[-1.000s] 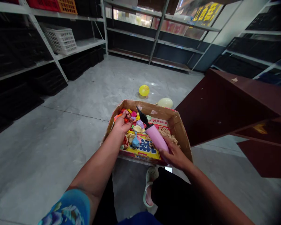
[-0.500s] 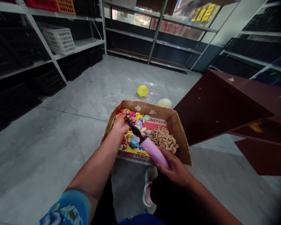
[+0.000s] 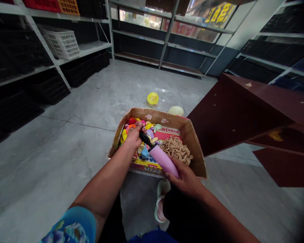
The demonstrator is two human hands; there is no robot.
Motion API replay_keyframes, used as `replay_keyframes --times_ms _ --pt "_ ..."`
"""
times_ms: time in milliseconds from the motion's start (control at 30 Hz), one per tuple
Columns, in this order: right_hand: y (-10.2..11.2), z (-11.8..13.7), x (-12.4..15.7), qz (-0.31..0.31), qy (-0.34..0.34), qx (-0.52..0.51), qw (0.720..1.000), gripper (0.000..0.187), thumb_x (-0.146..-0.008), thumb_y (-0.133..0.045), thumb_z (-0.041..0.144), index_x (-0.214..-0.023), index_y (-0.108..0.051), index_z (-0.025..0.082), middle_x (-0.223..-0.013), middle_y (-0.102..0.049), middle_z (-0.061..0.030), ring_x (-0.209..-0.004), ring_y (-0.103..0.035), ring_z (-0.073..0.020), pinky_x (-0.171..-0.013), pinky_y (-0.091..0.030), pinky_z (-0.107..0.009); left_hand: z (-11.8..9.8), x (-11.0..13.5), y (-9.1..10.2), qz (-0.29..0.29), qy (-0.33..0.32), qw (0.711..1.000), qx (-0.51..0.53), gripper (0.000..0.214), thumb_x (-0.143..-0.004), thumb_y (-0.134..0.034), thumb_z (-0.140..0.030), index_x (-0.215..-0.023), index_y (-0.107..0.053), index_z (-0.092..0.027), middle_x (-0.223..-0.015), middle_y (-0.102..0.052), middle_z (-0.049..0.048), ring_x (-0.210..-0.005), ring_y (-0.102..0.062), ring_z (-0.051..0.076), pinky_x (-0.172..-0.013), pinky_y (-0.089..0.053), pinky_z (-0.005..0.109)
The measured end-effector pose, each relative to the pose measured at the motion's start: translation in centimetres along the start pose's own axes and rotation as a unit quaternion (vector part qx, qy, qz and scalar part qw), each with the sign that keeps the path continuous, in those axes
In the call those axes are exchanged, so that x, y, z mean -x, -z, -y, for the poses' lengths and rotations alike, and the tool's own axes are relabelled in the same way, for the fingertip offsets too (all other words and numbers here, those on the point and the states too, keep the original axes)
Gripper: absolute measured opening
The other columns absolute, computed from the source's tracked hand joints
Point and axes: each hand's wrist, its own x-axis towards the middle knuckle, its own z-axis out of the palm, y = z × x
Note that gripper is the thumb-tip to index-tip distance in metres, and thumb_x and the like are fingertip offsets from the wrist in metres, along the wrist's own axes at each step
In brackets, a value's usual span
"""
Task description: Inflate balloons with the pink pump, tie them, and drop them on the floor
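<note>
Nozzle and fingers, which stood apart a second ago, have come together: the pink, smooth cylindrical balloon pump [image 3: 164, 160] has swung left, so that its slim black tapered nozzle [image 3: 145, 139] now reaches the person's left hand [image 3: 135, 136]. That relation governs the moment. The pump's long axis runs aslant, from the right hand [image 3: 186, 177] at the near right to the left hand at the far left, with the nozzle end leading. The left hand is nearer the tip; the right hand is at the barrel's near end.

The right hand is clamped around the pink barrel, thumb on the near side. The left hand's fingers are bent in around the nozzle's tip, which they hide; whether they pinch a balloon there cannot be told.

Both hands and the pump are above a shallow, open brown cardboard box [image 3: 196, 148]. Beneath and beside the left hand lies a loose heap of small, limp, many-coloured rubber balloons [image 3: 150, 133], filling the box's left side. On the right side, just beyond the barrel, sits a tangle of tan, cord-like strands [image 3: 176, 148]. On the grey floor past the box's far wall rest a round yellow balloon [image 3: 152, 98] and, nearer, a pale cream rounded balloon [image 3: 176, 110].
</note>
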Motion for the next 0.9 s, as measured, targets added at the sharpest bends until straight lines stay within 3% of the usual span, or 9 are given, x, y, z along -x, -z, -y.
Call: replay_keyframes --times_ms 133,333,467,700,900 --pt "-0.3 0.5 -0.2 -0.011 0.004 0.013 1.000 0.058 -0.078 -0.057 0.027 -0.134 -0.042 0.017 -0.131 -0.053 -0.0128 -0.116 -0.053 -0.0283 -0.098 -0.042 -0.045 -0.2 -0.3 0.4 0.015 0.052 0.998 0.017 0.013 -0.079 -0.061 -0.016 -0.070 -0.052 -0.013 -0.059 -0.052 -0.0016 -0.044 -0.043 0.006 -0.045 -0.036 0.018" --pt "-0.6 0.8 0.1 -0.005 -0.015 0.005 1.000 0.060 -0.077 -0.057 0.026 -0.134 -0.040 0.016 -0.132 -0.051 -0.0142 -0.119 -0.050 -0.0287 -0.100 -0.041 -0.046 -1.0 -0.9 1.2 0.069 0.168 0.983 0.038 0.025 -0.077 -0.063 -0.031 -0.064 -0.047 -0.017 -0.053 -0.047 -0.0024 -0.046 -0.046 0.011 -0.050 -0.041 0.025" --pt "-0.7 0.7 0.1 -0.002 -0.019 0.002 1.000 0.061 -0.078 -0.057 0.026 -0.135 -0.039 0.018 -0.133 -0.050 -0.0129 -0.119 -0.049 -0.0277 -0.101 -0.039 -0.046 -1.0 -1.0 1.3 0.104 0.168 0.979 0.046 0.040 -0.083 -0.055 -0.034 -0.054 -0.033 -0.018 -0.046 -0.036 -0.0037 -0.041 -0.039 0.010 -0.047 -0.039 0.025" --pt "-0.9 0.9 0.1 -0.010 -0.019 0.002 1.000 0.061 -0.077 -0.057 0.023 -0.135 -0.039 0.017 -0.131 -0.051 -0.0125 -0.118 -0.050 -0.0254 -0.101 -0.040 -0.042 -1.3 -0.7 1.4 0.103 0.167 0.980 0.025 0.051 -0.078 -0.052 -0.057 -0.052 -0.032 -0.018 -0.051 -0.040 -0.0011 -0.047 -0.046 0.013 -0.052 -0.044 0.030" --pt "-1.0 1.0 0.0 -0.032 -0.024 0.008 0.999 0.061 -0.076 -0.058 0.025 -0.134 -0.041 0.017 -0.130 -0.052 -0.0120 -0.117 -0.051 -0.0258 -0.100 -0.040 -0.042 -0.8 -1.0 1.5 0.109 0.140 0.984 0.012 0.031 -0.083 -0.055 -0.039 -0.064 -0.047 -0.016 -0.058 -0.048 -0.0003 -0.050 -0.049 0.011 -0.053 -0.044 0.027"
